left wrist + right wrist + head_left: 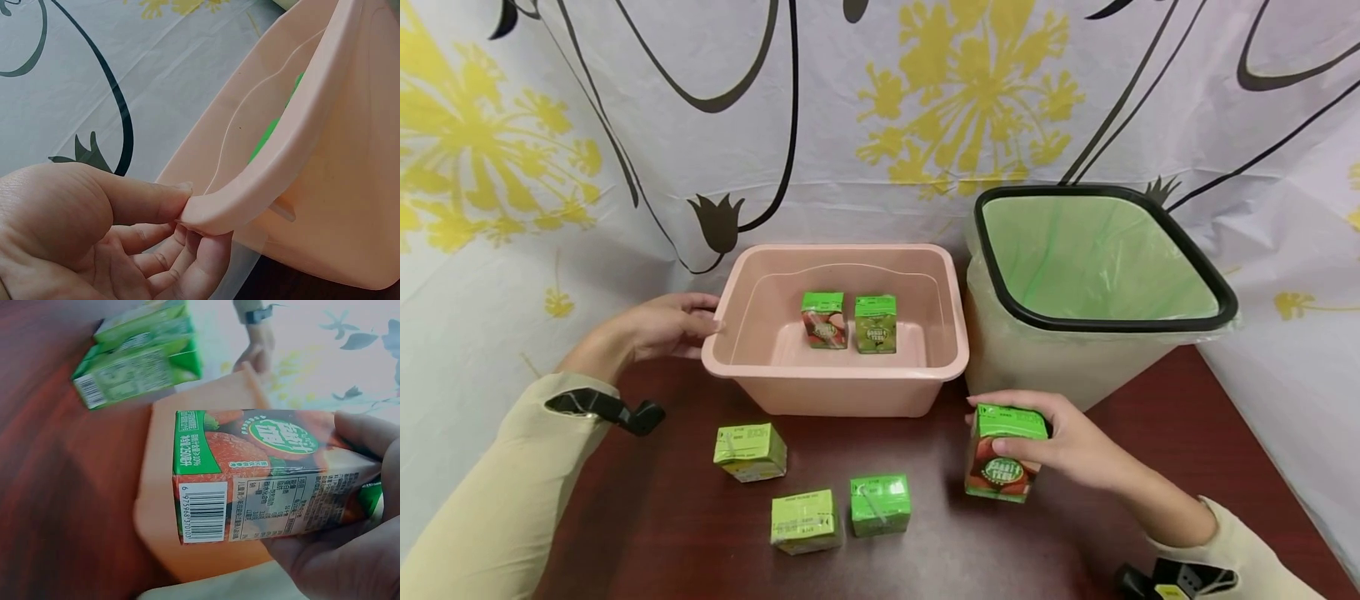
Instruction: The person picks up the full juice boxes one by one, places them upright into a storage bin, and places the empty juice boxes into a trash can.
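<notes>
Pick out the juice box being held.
The red-fronted box in the right hand; two other boxes sit inside the pink tub, three more boxes are on the table.

Left fingers pinching, right fingers gripping, arms well apart

Right of the left hand stands a plastic tub, two juice boxes inside. The right hand holds one juice box; left of it, three cartons sit on the worktop; behind it, a waste bin.
</notes>
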The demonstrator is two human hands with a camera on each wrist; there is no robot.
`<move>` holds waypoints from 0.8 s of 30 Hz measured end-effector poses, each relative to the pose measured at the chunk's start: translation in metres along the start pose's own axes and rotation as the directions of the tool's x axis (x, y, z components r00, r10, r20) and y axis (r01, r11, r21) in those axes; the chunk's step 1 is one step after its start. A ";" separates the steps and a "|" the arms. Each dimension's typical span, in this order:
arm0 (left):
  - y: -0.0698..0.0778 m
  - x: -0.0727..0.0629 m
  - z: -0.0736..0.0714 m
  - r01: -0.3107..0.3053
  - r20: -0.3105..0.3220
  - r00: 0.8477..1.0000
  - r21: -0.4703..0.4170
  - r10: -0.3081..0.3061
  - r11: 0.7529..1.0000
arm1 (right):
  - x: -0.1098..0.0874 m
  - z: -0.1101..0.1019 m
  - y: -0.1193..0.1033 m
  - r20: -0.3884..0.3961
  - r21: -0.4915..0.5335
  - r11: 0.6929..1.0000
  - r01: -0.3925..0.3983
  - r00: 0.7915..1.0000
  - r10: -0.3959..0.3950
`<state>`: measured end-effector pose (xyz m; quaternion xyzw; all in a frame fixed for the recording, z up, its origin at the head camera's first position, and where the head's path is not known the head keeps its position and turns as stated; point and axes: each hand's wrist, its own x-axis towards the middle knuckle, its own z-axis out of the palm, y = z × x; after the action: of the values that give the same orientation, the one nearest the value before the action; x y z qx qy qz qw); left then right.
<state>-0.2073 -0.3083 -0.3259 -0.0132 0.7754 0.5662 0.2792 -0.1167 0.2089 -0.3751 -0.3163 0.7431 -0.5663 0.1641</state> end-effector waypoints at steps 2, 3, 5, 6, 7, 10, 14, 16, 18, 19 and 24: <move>0.001 0.000 0.001 0.001 0.002 1.000 -0.001 -0.001 1.000 | 0.002 -0.002 -0.009 -0.008 0.007 1.000 -0.013 1.000 0.014; 0.001 0.000 0.001 0.001 0.004 1.000 -0.003 -0.001 1.000 | 0.003 -0.004 -0.014 -0.011 0.004 1.000 -0.015 1.000 0.015; 0.001 0.000 0.001 0.000 0.010 1.000 -0.003 0.000 1.000 | 0.005 -0.006 -0.023 -0.017 -0.007 1.000 -0.020 1.000 0.020; 0.001 0.000 0.001 0.001 0.011 1.000 -0.005 -0.001 1.000 | 0.007 -0.007 -0.028 -0.019 -0.007 1.000 -0.024 1.000 0.024; 0.002 0.000 0.001 0.001 0.011 1.000 -0.006 -0.001 1.000 | 0.009 -0.007 -0.033 -0.024 -0.016 0.999 -0.031 0.999 0.031; 0.002 0.001 0.000 0.002 0.008 1.000 0.000 -0.002 1.000 | 0.017 -0.007 -0.047 -0.037 -0.045 0.998 -0.047 0.998 0.046; 0.003 0.002 0.000 0.004 0.009 1.000 0.007 -0.004 1.000 | 0.030 -0.005 -0.071 -0.068 -0.096 0.994 -0.060 0.996 0.054; 0.004 0.003 0.000 0.003 0.012 1.000 0.012 -0.004 1.000 | 0.037 -0.004 -0.083 -0.084 -0.119 0.990 -0.070 0.995 0.061; 0.004 0.004 0.000 0.003 0.013 1.000 0.022 -0.003 1.000 | 0.047 -0.003 -0.096 -0.095 -0.146 0.985 -0.090 0.993 0.076; 0.003 0.003 -0.001 0.002 0.013 1.000 0.030 -0.002 1.000 | 0.052 -0.002 -0.102 -0.100 -0.158 0.983 -0.097 0.992 0.082; 0.001 0.001 -0.002 0.004 0.011 1.000 0.043 -0.004 0.999 | 0.079 -0.002 -0.132 -0.113 -0.210 0.966 -0.149 0.985 0.127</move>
<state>-0.2091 -0.3092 -0.3247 -0.0055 0.7859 0.5488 0.2848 -0.1394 0.1371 -0.2405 -0.2516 0.8280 -0.4837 0.1308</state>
